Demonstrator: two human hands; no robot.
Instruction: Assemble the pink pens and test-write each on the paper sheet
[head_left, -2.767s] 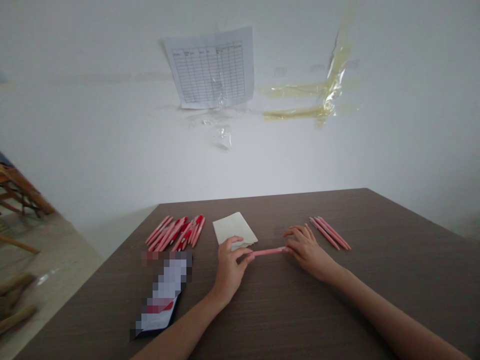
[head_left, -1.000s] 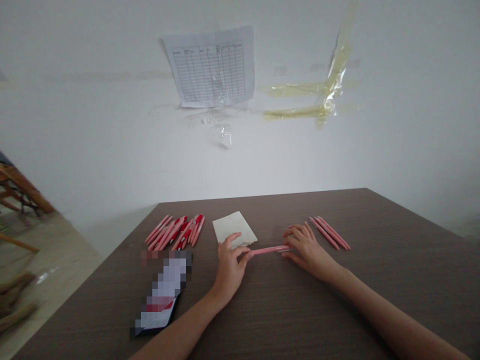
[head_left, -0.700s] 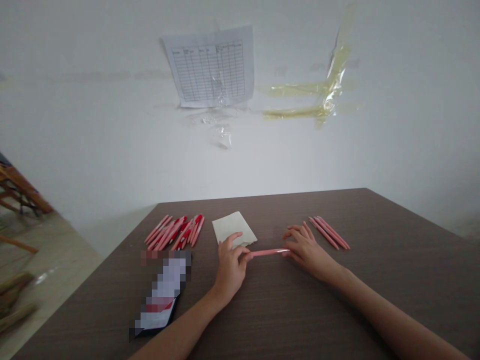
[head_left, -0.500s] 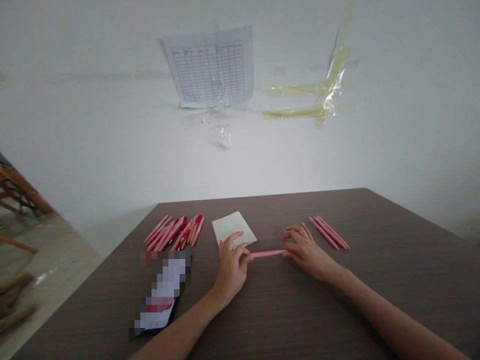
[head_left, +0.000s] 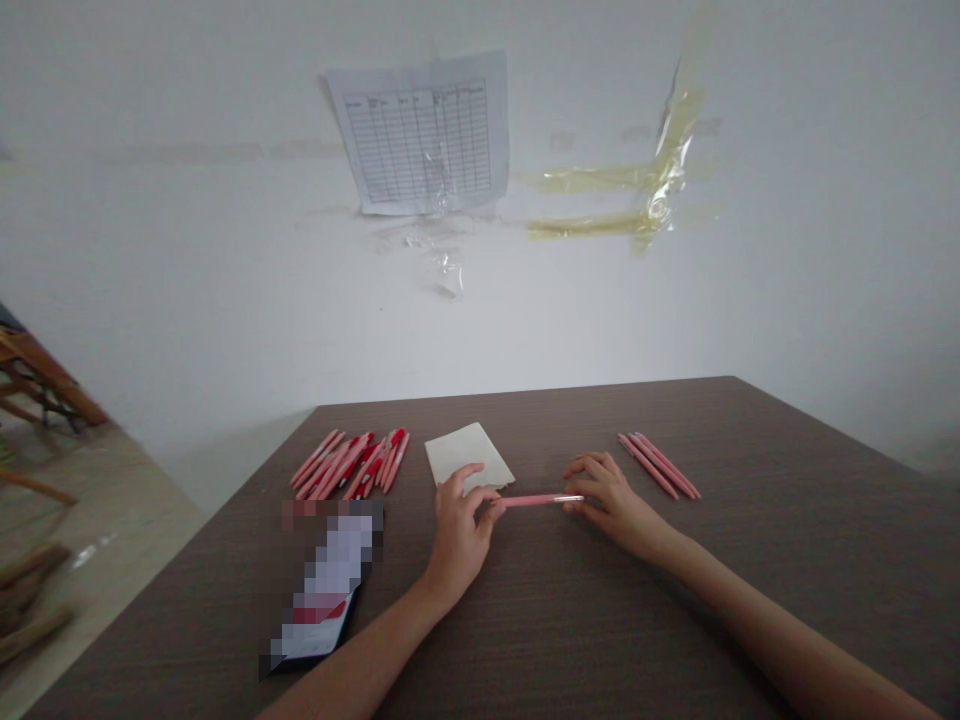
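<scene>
A slim pink pen [head_left: 529, 500] with a silver tip lies crosswise between my two hands, just above the table or on it; I cannot tell which. My left hand [head_left: 461, 520] pinches its left end between thumb and fingers, with the index finger raised over a cream-coloured folded paper [head_left: 461, 450]. At the silver tip is my right hand [head_left: 609, 505], its thumb and fingers apart around the end, not visibly clamped on it. Several more pink pens [head_left: 341, 465], some with red parts, form a pile at the left. To the right of my right hand lie a few pink pens [head_left: 660, 466] side by side.
A phone-like dark-edged object [head_left: 337, 630], partly pixelated, lies at the left front of the brown table [head_left: 570, 640]. Behind the table rises a white wall with a taped printed sheet [head_left: 424, 135] and yellowed tape [head_left: 664, 190]. Wooden furniture [head_left: 45, 375] stands on the floor at left.
The pen has tilted slightly up at its right end, and its silver tip now shows in front of my right fingers. My right fingers have loosened around it. My left hand keeps its pinch.
</scene>
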